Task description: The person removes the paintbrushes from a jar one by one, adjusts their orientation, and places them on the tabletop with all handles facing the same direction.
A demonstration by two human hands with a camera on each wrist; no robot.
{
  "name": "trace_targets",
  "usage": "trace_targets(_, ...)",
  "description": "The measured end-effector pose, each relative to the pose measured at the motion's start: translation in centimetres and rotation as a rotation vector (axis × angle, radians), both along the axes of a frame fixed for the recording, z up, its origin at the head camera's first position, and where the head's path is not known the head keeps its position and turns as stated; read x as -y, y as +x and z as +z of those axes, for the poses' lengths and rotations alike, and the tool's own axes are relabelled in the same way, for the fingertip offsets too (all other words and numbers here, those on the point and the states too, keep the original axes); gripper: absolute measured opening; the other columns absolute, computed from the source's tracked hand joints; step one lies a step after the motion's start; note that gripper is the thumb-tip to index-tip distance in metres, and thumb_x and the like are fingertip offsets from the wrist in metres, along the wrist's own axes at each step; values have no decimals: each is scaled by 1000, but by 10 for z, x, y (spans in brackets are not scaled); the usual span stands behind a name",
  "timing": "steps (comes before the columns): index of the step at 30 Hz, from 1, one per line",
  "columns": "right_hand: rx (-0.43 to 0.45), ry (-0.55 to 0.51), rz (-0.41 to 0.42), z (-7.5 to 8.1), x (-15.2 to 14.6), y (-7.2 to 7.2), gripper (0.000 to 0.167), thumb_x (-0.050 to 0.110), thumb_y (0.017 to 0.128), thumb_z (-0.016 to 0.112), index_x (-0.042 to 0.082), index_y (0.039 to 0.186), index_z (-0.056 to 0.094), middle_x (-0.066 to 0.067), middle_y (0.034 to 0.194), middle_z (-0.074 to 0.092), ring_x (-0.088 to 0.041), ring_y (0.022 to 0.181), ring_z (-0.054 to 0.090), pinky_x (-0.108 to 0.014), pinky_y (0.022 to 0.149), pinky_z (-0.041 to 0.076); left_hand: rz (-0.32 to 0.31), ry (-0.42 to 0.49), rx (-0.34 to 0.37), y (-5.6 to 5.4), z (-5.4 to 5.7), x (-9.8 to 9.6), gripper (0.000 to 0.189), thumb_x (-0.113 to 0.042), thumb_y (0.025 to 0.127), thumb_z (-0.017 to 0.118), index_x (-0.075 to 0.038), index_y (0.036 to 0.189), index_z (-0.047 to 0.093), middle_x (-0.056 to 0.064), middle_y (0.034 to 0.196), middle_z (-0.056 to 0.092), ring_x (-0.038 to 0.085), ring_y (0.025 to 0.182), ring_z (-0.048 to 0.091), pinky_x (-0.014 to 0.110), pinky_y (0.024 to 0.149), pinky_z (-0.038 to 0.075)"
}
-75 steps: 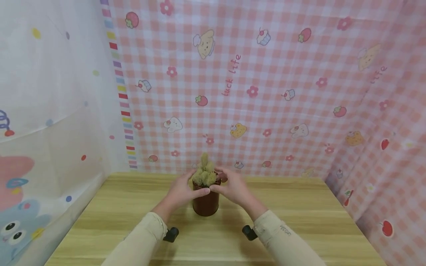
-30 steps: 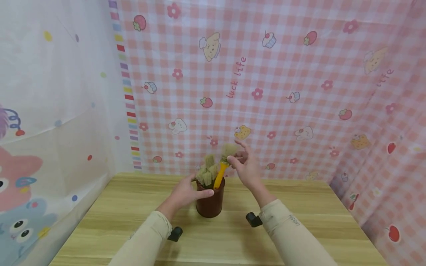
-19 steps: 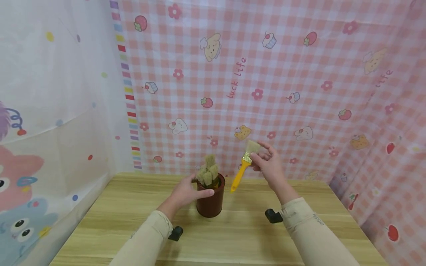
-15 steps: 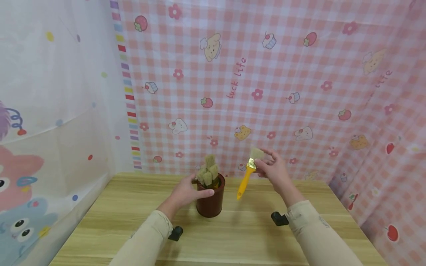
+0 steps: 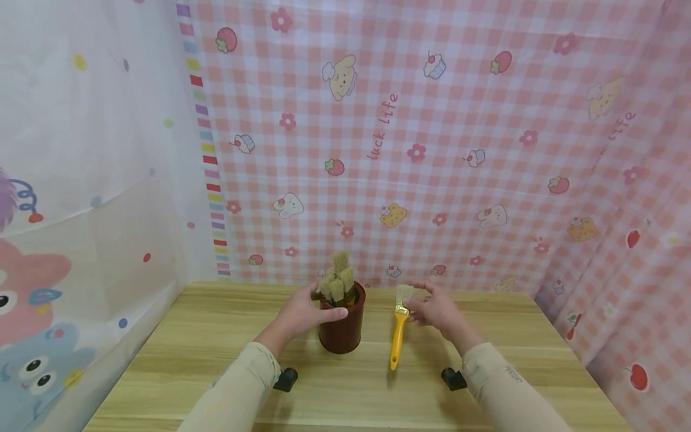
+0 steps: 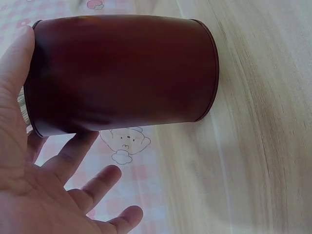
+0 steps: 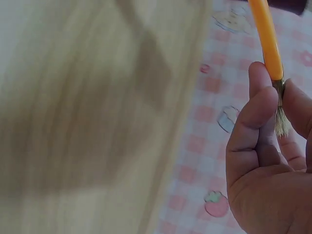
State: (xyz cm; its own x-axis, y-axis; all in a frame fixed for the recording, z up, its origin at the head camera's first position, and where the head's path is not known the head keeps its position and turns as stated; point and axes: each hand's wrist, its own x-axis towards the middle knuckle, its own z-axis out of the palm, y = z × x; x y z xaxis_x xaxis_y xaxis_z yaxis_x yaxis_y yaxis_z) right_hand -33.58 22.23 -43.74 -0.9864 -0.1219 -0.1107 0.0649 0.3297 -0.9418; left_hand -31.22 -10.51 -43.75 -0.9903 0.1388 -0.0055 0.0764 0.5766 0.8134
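Observation:
A dark reddish-brown cylindrical pot (image 5: pixel 341 333) stands upright on the table, with several bristle brushes (image 5: pixel 339 282) in it, bristles up. My left hand (image 5: pixel 300 311) holds the pot at its rim, thumb over the front edge; in the left wrist view the pot's side (image 6: pixel 122 73) shows and the last fingers are off it. To the right of the pot, my right hand (image 5: pixel 436 312) pinches a paintbrush (image 5: pixel 398 339) with a yellow handle by its metal ferrule. The brush's bristles point up and away, and its handle end hangs low over the table. In the right wrist view, thumb and fingertips grip the ferrule (image 7: pixel 278 87).
Both hands work over a light wood-grain table (image 5: pixel 345 402). A pink checked cloth (image 5: pixel 378 150) hangs behind it, and a white printed cloth (image 5: pixel 108 240) at the left. Black wrist mounts (image 5: pixel 286 379) show by both sleeves.
My right hand has drawn the paintbrush out of the pot, carried it right, then lowered it toward the table. My left hand has stayed at the pot's rim.

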Motion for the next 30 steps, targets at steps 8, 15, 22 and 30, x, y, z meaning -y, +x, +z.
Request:
trace_targets(8,57,65,41,-29,20,8,61,12,103,73,3,157,48,-14,97,77,-21,69,73,-37,68,65,3,-2,4,2,1,-1,113,-64,83,86,-15,170,33,21,158,56,43,148,51,63,119,45)
trace_targets(15,72,90,83,-53,34,14,59,10,102,73,0,155,50,-11,92,79,-18,64,72,-32,63,61,8,4,-1,3,2,-1,111,-63,82,88,-17,169,36,21,158,57,43,148,52,63,119,45)
trace_targets(22,57,115,84,-64,43,12,58,11,101,75,1,153,54,-9,85,78,-16,61,71,-30,58,59,15,12,12,2,1,-1,117,-65,81,87,-13,170,31,21,162,51,44,151,48,63,121,43)
trace_targets(30,36,163,123,-71,48,9,54,15,103,74,4,152,55,-8,82,72,-14,62,66,-30,59,59,10,35,28,2,1,0,113,-65,81,87,-17,169,34,18,162,53,43,151,49,64,120,43)
